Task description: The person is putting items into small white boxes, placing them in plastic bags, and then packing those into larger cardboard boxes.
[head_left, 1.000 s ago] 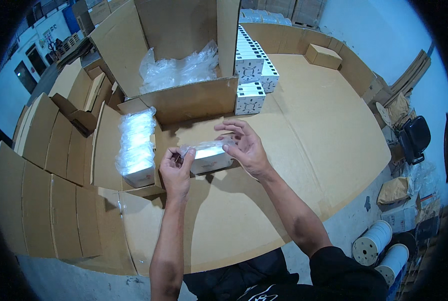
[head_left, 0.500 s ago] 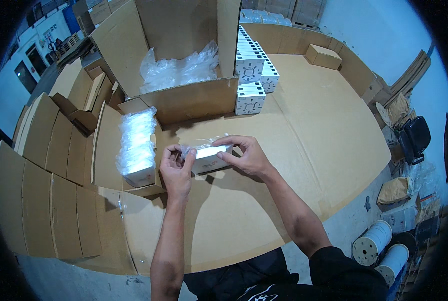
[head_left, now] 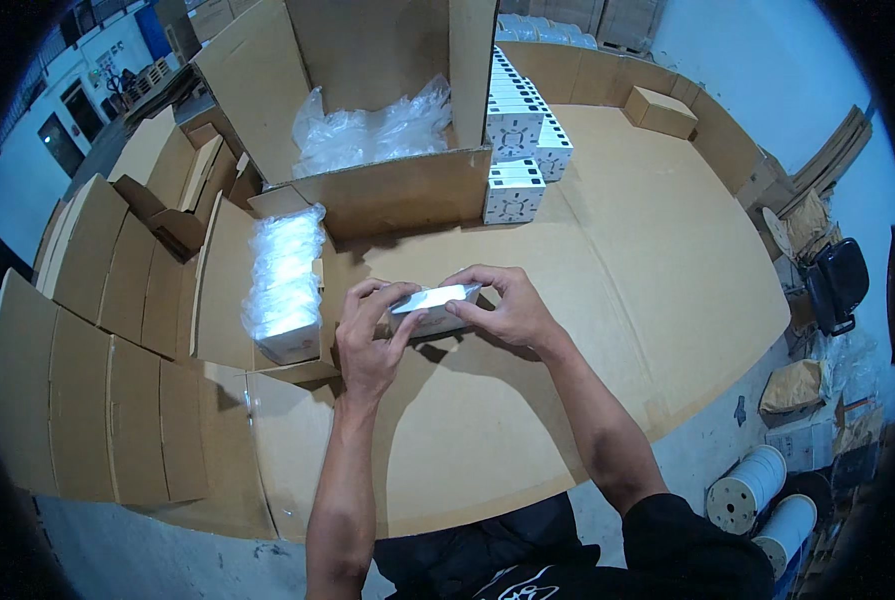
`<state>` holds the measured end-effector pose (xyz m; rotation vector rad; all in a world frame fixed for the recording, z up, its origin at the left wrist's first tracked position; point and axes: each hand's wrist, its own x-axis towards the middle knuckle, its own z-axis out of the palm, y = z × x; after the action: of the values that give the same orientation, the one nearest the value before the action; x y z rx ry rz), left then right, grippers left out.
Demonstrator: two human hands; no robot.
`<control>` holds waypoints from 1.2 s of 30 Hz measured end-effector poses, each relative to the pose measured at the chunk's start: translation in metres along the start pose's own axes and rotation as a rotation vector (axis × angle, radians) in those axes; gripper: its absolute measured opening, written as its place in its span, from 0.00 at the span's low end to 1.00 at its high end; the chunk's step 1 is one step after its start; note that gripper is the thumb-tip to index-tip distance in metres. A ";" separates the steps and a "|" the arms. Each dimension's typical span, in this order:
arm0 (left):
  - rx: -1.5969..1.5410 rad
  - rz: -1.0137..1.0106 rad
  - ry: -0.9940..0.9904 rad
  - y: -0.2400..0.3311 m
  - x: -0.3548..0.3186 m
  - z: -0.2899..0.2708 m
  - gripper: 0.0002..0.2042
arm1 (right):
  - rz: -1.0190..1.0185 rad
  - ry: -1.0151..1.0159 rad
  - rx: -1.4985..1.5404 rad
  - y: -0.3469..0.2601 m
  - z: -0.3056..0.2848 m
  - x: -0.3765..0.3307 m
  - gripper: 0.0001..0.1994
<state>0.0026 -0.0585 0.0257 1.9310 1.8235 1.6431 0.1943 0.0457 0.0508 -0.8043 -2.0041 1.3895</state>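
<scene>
White Box (head_left: 430,312) Gripped at Both Ends Over Cardboard-Covered Counter (head_left: 657,300)

A person's left hand (head_left: 367,345) and right hand (head_left: 515,310) grip the small white box near the middle of the counter, each with its thumb on the near side. Whether the box touches the surface below cannot be told. Just to the left, an open carton (head_left: 222,275) holds a row of plastic-wrapped white boxes (head_left: 283,285). Beyond it, on the far side, stands a large open carton (head_left: 402,195) with crumpled clear plastic (head_left: 372,138) inside. Stacks of patterned white boxes (head_left: 514,130) stand just right of the large open carton. A closed brown box (head_left: 659,113) sits toward the far right, while white spools (head_left: 747,488) lie at right, well apart from the hands.
</scene>
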 end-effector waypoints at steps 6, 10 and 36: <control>-0.441 -0.356 -0.045 -0.007 -0.006 0.009 0.17 | -0.280 -0.012 -0.189 0.000 -0.007 0.004 0.13; -0.531 -0.434 -0.078 -0.009 -0.007 0.015 0.20 | -0.347 -0.059 -0.501 -0.022 -0.004 0.001 0.15; 0.447 -0.308 -0.287 0.080 -0.189 -0.117 0.18 | -0.356 0.026 0.330 -0.060 0.084 0.046 0.14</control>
<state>0.0261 -0.2926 0.0070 1.7735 2.3505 0.8744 0.0933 0.0120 0.0871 -0.3000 -1.7283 1.4319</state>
